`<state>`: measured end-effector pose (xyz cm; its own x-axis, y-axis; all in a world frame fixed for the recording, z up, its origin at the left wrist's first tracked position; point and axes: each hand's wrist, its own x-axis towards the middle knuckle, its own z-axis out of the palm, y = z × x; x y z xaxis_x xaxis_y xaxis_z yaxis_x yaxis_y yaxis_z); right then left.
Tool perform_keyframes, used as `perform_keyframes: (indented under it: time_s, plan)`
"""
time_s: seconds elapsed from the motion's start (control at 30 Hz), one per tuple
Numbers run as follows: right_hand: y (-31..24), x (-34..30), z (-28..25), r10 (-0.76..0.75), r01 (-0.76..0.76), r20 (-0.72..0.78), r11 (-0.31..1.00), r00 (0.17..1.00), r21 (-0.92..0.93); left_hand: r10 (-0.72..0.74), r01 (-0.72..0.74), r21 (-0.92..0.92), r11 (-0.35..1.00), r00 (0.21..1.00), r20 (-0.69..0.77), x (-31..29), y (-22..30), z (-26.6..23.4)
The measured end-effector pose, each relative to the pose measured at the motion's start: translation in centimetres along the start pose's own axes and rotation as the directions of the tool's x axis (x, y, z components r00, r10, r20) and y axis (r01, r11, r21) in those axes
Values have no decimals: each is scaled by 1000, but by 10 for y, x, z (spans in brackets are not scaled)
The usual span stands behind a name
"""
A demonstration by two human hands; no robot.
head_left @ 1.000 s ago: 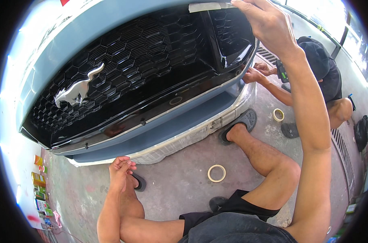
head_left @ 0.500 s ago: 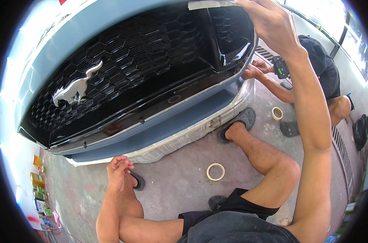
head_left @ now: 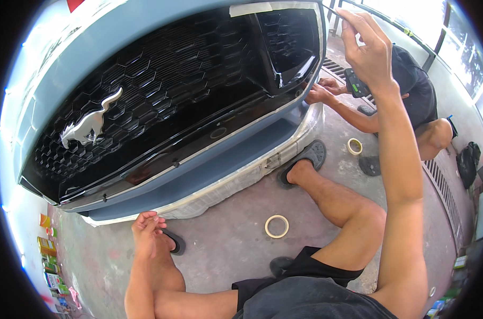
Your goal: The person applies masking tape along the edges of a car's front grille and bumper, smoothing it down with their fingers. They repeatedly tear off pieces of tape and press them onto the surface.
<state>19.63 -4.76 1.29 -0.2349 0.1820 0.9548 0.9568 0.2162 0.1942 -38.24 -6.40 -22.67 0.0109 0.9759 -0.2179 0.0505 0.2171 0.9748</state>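
In front of me is a car's front end with a glossy black honeycomb grille (head_left: pixel 161 90) and a silver horse emblem (head_left: pixel 90 123). Pale masking tape (head_left: pixel 252 9) runs along the grille's top edge and around its right side. My right hand (head_left: pixel 369 50) is raised beside the grille's upper right corner, its fingers closed on a thin dark stick-like piece (head_left: pixel 332 9) that points toward that corner. Low at the left, my left hand (head_left: pixel 147 229) hovers near my knee, in front of the lower bumper edge. Its fingertips are pinched together; what they hold, if anything, is too small to tell.
Film and tape cover the lower bumper (head_left: pixel 209 199). Tape rolls (head_left: pixel 277 226) lie on the concrete floor. At the right, a co-worker (head_left: pixel 411 85) crouches with both hands at the grille's lower right corner. Cans (head_left: pixel 47 245) line the left wall; a floor grate (head_left: pixel 443 194) runs at right.
My right hand has come away from the grille's upper right corner, and the thin dark piece now shows in its fingers. My left hand stays pinched. The whole view has shifted slightly.
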Motion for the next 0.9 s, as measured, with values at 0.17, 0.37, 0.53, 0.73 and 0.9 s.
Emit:
perform_keyframes:
  time_s: [0.17, 0.37, 0.53, 0.73, 0.9]
  plan:
    - [-13, -13, 26, 254, -248, -117, 967, 960, 63, 20, -20, -8, 1000, 1000, -3, 1, 2, -4]
    - [-49, -5, 60, 40, -33, -102, 997, 994, 64, 13, -13, -7, 1000, 1000, 3, 2, 5, -2]
    - [-64, 0, 81, -55, 51, -112, 998, 992, -37, 21, -21, -16, 1000, 1000, 4, 0, 3, -7]
    - [-59, -15, 86, 7, -6, -122, 1000, 993, 4, 32, -32, -34, 999, 999, -5, -1, 0, -11]
    - [-85, -7, 89, 800, -647, 198, 283, 566, 708, 23, -23, -32, 999, 1000, 14, 1, 0, -6]
